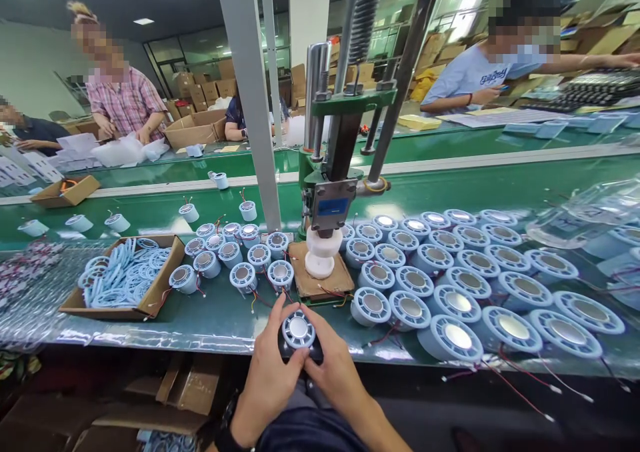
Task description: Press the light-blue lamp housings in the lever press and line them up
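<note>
Both hands hold one round light-blue unit with a silver disc in its ringed top, low at the bench's front edge. My left hand wraps its left side and my right hand its right, thumbs meeting at the near rim. Just beyond stands a green hand press with a white round pressing head over a white round seat on a cardboard pad. The seat holds no unit. Similar blue units stand to the right, and more to the left.
A cardboard tray of loose blue rings lies at the left, beside bundled wires. A grey post rises left of the press. Clear plastic lies at the right. People work across the green conveyor. Thin wires hang over the front edge.
</note>
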Available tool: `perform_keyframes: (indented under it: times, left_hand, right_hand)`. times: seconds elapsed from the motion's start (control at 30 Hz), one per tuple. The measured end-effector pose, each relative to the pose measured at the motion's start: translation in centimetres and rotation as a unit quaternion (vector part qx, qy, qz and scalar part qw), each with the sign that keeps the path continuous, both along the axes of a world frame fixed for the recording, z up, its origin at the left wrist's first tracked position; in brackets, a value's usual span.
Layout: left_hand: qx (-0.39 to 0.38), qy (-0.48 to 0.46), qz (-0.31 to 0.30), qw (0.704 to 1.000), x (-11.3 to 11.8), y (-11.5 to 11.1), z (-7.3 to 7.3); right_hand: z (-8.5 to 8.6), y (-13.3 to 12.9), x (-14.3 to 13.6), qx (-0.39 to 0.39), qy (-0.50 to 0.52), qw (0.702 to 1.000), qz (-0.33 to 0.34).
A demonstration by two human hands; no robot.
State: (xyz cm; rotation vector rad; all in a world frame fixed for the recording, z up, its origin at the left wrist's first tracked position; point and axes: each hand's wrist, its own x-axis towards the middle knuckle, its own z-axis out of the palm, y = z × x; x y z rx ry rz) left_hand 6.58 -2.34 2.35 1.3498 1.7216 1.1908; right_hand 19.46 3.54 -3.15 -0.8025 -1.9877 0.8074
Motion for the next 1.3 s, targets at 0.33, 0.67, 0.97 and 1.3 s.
perform_keyframes:
  times: [0.33, 0.67, 0.97, 1.3]
  left_hand:
    - [0.035, 0.070, 0.020, 0.997, 0.5, 0.1, -0.7]
    - [0.055, 0.028, 0.062, 0.996, 0.4, 0.3, -1.1]
    - [0.033, 0.056, 0.058, 0.996, 0.8, 0.0, -1.0]
    - [0.034, 0.088, 0.050, 0.994, 1.0, 0.4, -2.0]
  right_hand:
    - [0.0, 0.0, 0.1, 0.002, -0.014, 1.000, -0.007]
    - [0.0, 0.1, 0.1, 0.001, -0.021, 1.000, -0.006]
    - [0.2, 0.0, 0.0, -0.004, -0.029, 1.000, -0.011]
    - [9.1, 3.1, 3.9, 0.106, -0.192, 0.973, 0.067]
